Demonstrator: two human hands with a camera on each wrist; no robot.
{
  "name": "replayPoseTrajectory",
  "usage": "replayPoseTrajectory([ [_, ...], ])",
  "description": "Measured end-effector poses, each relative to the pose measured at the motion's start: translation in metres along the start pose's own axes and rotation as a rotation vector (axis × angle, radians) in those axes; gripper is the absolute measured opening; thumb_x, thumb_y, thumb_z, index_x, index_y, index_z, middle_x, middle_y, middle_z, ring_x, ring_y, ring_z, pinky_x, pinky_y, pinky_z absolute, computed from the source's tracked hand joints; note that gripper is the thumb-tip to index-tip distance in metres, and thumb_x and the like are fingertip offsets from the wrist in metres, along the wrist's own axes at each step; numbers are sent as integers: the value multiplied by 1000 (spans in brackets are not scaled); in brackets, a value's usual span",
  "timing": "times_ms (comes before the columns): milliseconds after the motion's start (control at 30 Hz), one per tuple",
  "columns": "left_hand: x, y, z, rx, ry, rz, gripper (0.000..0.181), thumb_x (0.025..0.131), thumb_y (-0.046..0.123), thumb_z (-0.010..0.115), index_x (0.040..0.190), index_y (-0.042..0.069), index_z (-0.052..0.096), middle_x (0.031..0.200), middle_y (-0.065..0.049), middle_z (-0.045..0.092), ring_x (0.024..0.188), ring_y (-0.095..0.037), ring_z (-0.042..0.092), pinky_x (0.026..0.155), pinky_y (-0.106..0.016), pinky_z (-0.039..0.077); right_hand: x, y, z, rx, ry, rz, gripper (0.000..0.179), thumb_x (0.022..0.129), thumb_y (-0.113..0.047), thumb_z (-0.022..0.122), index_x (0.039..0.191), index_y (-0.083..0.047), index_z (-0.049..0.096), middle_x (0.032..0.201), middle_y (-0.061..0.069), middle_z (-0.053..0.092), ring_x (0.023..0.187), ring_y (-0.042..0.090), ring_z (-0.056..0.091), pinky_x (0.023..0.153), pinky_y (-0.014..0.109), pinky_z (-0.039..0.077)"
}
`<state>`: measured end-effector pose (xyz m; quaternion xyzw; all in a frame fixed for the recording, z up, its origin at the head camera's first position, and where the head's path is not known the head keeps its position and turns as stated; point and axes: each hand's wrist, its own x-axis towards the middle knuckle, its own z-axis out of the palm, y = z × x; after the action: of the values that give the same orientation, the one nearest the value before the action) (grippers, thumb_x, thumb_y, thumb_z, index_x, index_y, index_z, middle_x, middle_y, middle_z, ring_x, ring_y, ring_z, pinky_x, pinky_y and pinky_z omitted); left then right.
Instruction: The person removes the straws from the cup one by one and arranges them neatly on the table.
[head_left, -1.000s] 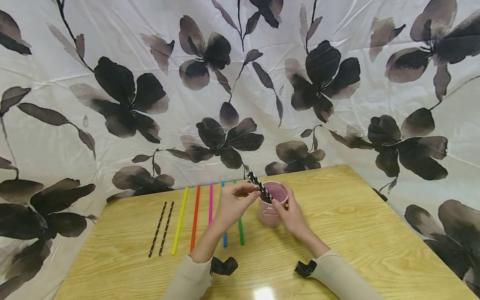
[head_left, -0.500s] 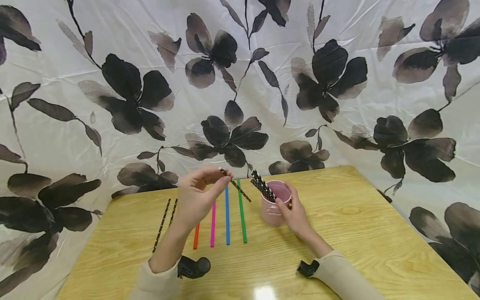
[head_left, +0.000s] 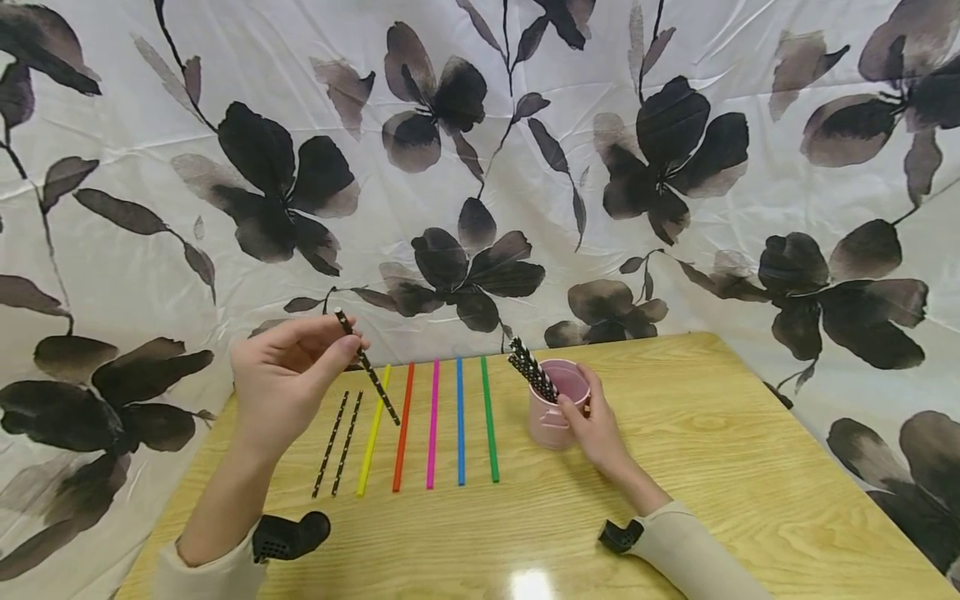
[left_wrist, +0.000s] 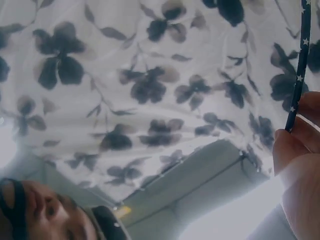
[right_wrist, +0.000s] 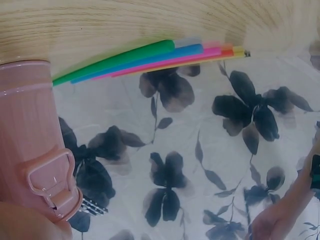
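My left hand [head_left: 288, 375] pinches a black drinking straw [head_left: 367, 367] between thumb and fingers, tilted above the left part of the row. White stars show on this straw in the left wrist view. My right hand [head_left: 597, 427] grips the right side of a pink cup [head_left: 550, 425], thumb at the rim. Several black-and-white patterned straws [head_left: 531, 367] lean out of the cup's left side. Left of the cup lie two black patterned straws [head_left: 330, 446], then a yellow straw [head_left: 368, 454], a red straw [head_left: 401, 442], a pink straw [head_left: 432, 433], a blue straw [head_left: 461, 433] and a green straw [head_left: 491, 433].
Everything stands on a light wooden table [head_left: 712, 467], its back edge close to a floral cloth [head_left: 480, 167]. The cup's small handle [right_wrist: 50, 175] faces the right wrist camera. Black wrist cameras [head_left: 288, 536] sit at both cuffs.
My left hand has moved away from the cup, leftward across the row, with a black straw pinched in it. The right hand has stayed on the cup.
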<state>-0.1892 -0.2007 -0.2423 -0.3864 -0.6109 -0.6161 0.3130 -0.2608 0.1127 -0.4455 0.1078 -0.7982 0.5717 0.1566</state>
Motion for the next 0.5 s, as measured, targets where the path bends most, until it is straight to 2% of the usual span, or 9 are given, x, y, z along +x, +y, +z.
replayPoseTrajectory([
  [133,0,-1,-21,62,15,-50,16,71,-20,59,86,-19,59,74,-16,64,62,-17,61,57,-19,50,1,1,-1,14,0,5,59,88,-24,55,137,-12,25,123,25,42,101,30,48,80,43,43],
  [300,-6,-11,-51,89,30,-146,19,71,-23,57,90,-20,58,75,-15,64,58,-16,61,54,-22,51,1,3,-1,27,-4,6,59,88,-22,54,137,-10,24,123,26,41,103,33,48,82,43,42],
  [367,-7,-14,-62,162,36,-188,20,72,-21,58,91,-18,59,74,-13,64,56,-17,60,52,-24,51,1,3,-1,27,-3,6,59,88,-22,54,137,-10,24,123,26,42,101,33,49,81,43,43],
  [500,-11,-30,-85,384,30,-285,20,76,-11,61,96,-11,62,75,-6,65,55,-17,60,51,-25,51,2,4,0,26,6,8,58,88,-22,55,137,-11,25,121,25,43,96,31,51,79,42,44],
])
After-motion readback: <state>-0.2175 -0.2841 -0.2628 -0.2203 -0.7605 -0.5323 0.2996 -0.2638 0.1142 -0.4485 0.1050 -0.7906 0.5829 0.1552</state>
